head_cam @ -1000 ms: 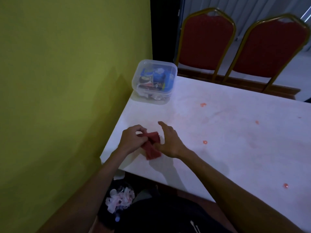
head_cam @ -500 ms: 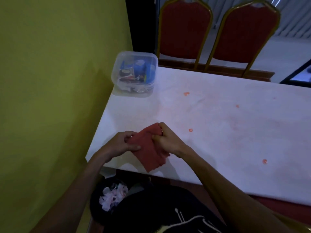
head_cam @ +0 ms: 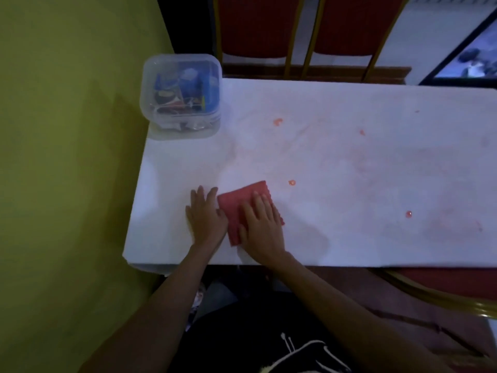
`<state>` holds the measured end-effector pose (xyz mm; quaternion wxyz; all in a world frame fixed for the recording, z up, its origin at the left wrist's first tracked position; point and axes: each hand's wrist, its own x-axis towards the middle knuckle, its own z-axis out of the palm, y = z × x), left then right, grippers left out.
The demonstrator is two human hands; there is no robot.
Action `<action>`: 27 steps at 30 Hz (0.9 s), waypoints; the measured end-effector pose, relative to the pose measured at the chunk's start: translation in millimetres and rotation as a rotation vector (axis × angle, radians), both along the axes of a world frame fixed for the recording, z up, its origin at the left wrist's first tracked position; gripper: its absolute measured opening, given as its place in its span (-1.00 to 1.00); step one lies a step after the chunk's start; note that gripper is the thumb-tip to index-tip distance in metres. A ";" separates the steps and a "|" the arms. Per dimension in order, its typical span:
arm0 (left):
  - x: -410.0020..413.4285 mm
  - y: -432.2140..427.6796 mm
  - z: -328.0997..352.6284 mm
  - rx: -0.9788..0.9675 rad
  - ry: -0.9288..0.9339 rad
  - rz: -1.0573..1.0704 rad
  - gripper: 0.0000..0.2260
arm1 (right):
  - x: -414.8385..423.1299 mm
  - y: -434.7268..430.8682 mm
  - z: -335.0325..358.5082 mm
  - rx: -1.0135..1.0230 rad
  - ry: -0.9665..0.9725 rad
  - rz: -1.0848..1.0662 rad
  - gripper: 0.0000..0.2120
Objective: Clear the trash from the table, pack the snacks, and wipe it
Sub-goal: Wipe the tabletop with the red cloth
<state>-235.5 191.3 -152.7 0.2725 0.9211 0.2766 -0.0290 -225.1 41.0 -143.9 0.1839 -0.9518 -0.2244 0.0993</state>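
A white bench (head_cam: pixel 349 168) carries a lidded clear snack box (head_cam: pixel 181 94) at its far left corner, a red cloth (head_cam: pixel 242 201) near its front edge under the flat, spread right hand (head_cam: pixel 262 226), the left hand (head_cam: pixel 205 215) flat beside it, and scattered red spots (head_cam: pixel 291 182).

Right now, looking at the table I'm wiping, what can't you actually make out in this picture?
- Head view: part of the red cloth is hidden under the right hand.
- Snack packets in the lidded clear plastic container: labels blurred by the cloudy plastic.
- Small red spots on the white table: too small to tell crumbs from drops.
- Red chairs: tops cut off by the upper edge.
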 end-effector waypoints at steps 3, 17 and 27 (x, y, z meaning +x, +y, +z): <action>1.2 1.8 -14.7 0.047 -0.023 0.056 -0.52 | 0.2 12.8 -18.9 -0.113 0.012 0.046 -0.38; -16.9 16.8 -50.1 0.357 -0.047 -0.053 -0.50 | 150.6 10.5 -42.2 -0.183 -0.088 -0.100 -0.47; -17.7 18.3 -47.9 0.286 -0.062 -0.055 -0.48 | -14.0 19.2 -30.0 -0.064 -0.023 0.087 -0.38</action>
